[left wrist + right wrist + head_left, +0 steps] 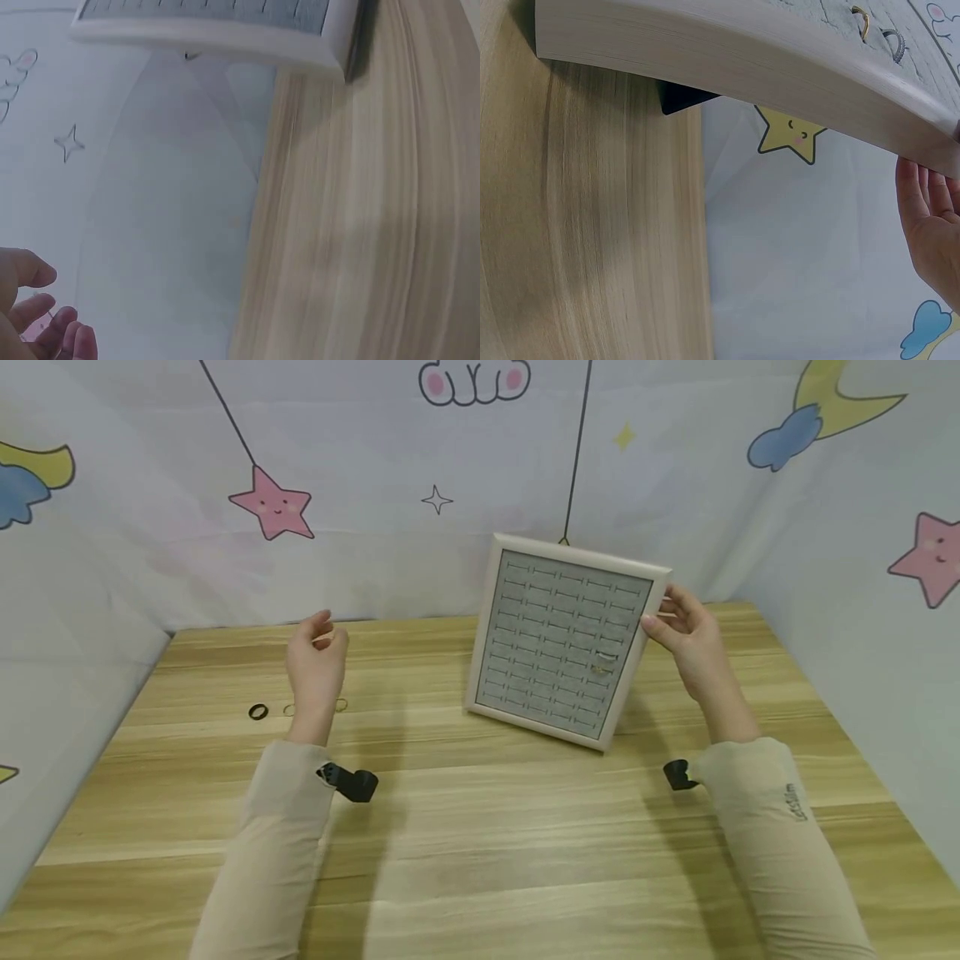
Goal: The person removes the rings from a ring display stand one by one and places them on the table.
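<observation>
A ring display board with a pale frame (pixel 487 618) and grey slotted panel leans upright near the back of the table. My right hand (pixel 693 639) grips its right edge, thumb on the front and fingers behind. On the panel's lower right sit a silver-toned ring (pixel 606 656) and a gold-toned ring (pixel 600 670); both also show in the right wrist view, the gold ring (pixel 865 22) beside the silver ring (pixel 895 45). Left of the board, my left hand (pixel 317 656) hovers with loosely bent fingers (pixel 60 330), holding nothing.
On the table (pixel 480 843) at left lie a black ring (pixel 258 712) and thin rings (pixel 342 704) beside my left wrist, which partly covers that spot. A dark support (pixel 682 97) shows behind the board. White printed cloth (pixel 375 552) closes off the back and sides.
</observation>
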{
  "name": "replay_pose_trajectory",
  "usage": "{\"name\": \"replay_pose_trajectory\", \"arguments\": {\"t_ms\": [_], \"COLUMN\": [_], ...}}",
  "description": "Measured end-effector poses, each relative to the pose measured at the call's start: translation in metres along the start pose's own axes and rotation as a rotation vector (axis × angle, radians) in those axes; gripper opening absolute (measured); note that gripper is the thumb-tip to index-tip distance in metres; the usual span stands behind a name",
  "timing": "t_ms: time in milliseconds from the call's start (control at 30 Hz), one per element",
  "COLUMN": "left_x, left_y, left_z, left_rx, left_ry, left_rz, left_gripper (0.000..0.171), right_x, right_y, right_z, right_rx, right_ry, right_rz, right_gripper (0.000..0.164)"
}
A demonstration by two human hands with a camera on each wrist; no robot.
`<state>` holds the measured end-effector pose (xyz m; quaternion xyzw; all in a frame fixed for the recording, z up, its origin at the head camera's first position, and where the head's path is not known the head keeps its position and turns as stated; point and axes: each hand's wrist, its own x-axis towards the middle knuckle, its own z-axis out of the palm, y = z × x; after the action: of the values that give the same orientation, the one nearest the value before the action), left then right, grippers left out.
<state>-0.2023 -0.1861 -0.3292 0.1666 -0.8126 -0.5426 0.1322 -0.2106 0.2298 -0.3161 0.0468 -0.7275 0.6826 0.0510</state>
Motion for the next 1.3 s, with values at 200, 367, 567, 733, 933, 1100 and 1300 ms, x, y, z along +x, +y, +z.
{"name": "replay_pose_trajectory", "arguments": {"t_ms": [200, 367, 567, 733, 933, 1100, 1300], "left_x": [-0.015, -0.033, -0.055, -0.072, -0.092, -0.104, -0.112], "left_y": [0.028, 0.048, 0.068, 0.078, 0.083, 0.083, 0.081], "left_z": [0.038, 0.070, 0.106, 0.128, 0.150, 0.165, 0.180], "left_rx": [-0.029, -0.037, 0.005, 0.070, 0.157, 0.163, 0.176], "left_ry": [-0.114, -0.211, -0.312, -0.395, -0.477, -0.507, -0.504], "left_rz": [0.098, 0.183, 0.298, 0.382, 0.403, 0.404, 0.423], "left_gripper": [0.043, 0.041, 0.032, 0.030, 0.028, 0.026, 0.027], "right_x": [0.001, 0.000, -0.001, -0.001, -0.001, -0.002, -0.002], "right_y": [0.001, 0.000, 0.000, 0.001, 0.001, 0.001, 0.000], "right_z": [0.000, -0.001, -0.001, -0.001, -0.001, -0.002, -0.001], "right_rx": [-0.002, -0.011, 0.023, 0.040, 0.048, 0.035, 0.006], "right_ry": [0.002, 0.003, 0.000, -0.003, -0.003, 0.000, 0.000], "right_rz": [0.003, 0.003, 0.000, -0.003, -0.003, 0.000, 0.003], "right_gripper": [0.061, 0.062, 0.053, 0.044, 0.044, 0.050, 0.063]}}
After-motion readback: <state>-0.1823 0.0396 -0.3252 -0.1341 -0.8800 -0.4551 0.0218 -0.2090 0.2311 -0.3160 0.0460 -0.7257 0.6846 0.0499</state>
